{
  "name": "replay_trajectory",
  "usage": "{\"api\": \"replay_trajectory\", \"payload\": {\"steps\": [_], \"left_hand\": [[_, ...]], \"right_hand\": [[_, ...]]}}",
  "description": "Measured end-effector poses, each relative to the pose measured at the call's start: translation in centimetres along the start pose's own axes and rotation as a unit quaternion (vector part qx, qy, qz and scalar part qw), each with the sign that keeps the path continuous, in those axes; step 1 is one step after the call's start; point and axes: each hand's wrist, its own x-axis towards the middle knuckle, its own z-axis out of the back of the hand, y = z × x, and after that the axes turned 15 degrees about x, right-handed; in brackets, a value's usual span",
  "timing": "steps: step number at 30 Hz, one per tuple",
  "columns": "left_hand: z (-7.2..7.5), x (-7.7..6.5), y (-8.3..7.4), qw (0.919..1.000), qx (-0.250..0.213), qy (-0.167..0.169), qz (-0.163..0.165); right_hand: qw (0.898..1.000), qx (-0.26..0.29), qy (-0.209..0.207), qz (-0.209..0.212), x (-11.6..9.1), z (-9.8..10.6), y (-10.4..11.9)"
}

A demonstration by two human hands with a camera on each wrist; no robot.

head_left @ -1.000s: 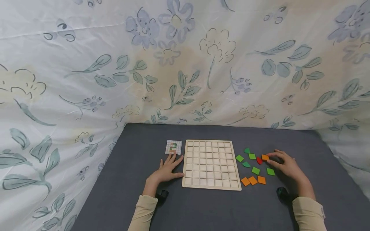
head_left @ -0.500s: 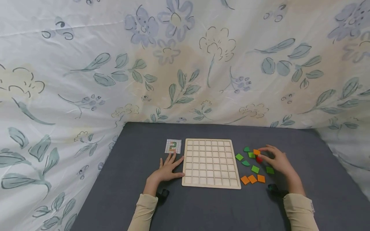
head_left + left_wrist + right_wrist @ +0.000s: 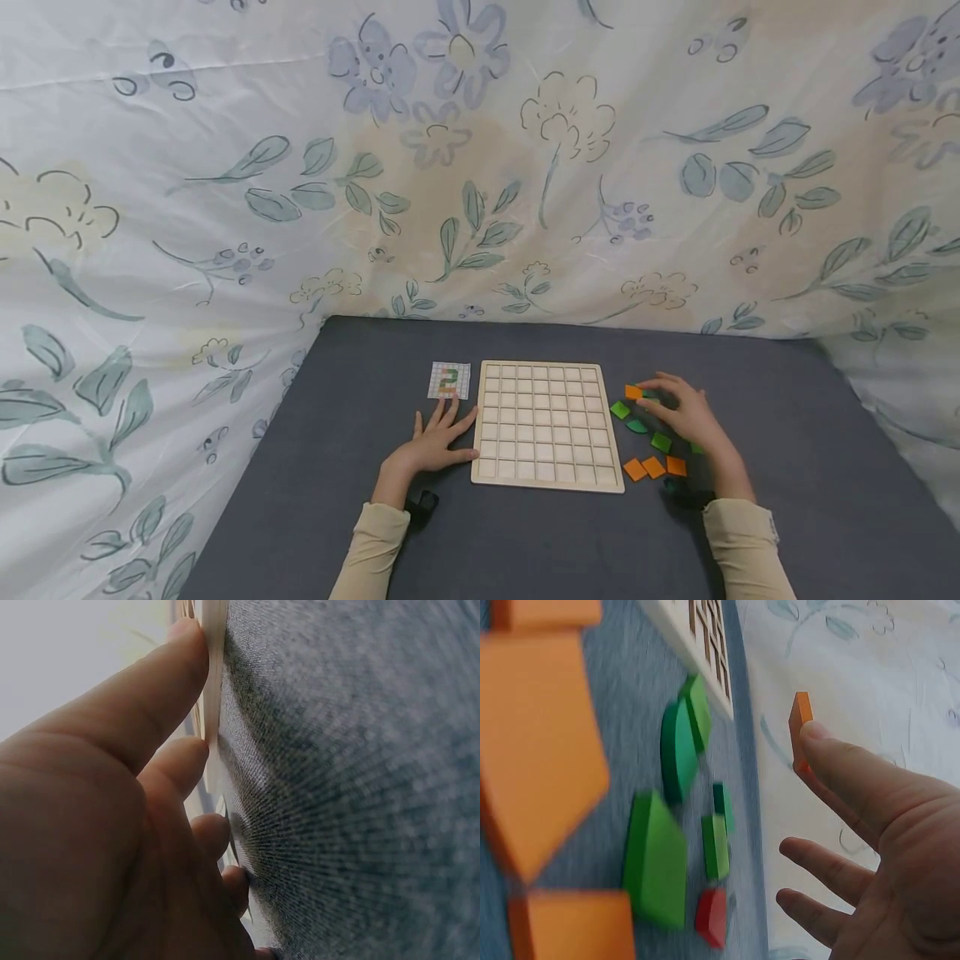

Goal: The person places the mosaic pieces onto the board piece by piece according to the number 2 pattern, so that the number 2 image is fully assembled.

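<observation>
My right hand (image 3: 686, 412) pinches an orange square tile (image 3: 633, 392) between thumb and a finger, just right of the board's far right part. In the right wrist view that tile (image 3: 800, 724) is lifted off the table, its other fingers spread apart. A pale wooden grid board (image 3: 547, 425) lies in the middle of the table, its cells bare. At its left edge rests my left hand (image 3: 423, 446), fingers spread, thumb and index fingertip against the rim. Its longer fingertips reach the lower edge of a small printed card (image 3: 449, 379) showing a coloured grid figure.
Right of the board lie loose tiles: a light green square (image 3: 619, 409), a dark green curved one (image 3: 637, 427), another green square (image 3: 661, 442) and orange squares (image 3: 654, 467). A red tile (image 3: 712, 916) shows in the right wrist view. Floral cloth (image 3: 480, 167) hangs behind the table.
My right hand has carried the orange tile leftward over the other tiles toward the board. My left hand has stayed at the board's left edge.
</observation>
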Motion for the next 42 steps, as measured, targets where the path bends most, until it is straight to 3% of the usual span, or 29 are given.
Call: {"api": "replay_trajectory", "payload": {"steps": [12,28,42], "left_hand": [[0.1,-0.2,-0.1,1.0000,0.002,0.001,-0.004],[0.0,-0.2,0.1,0.9999,-0.003,0.006,-0.011],[0.0,0.1,0.3,0.9998,-0.011,0.016,-0.001]], "right_hand": [[0.999,0.031,0.018,-0.006,1.0,-2.8,1.6],[0.997,0.047,0.017,0.050,2.2,-5.6,2.7],[0.995,0.068,0.039,0.066,3.2,-7.2,3.7]]}}
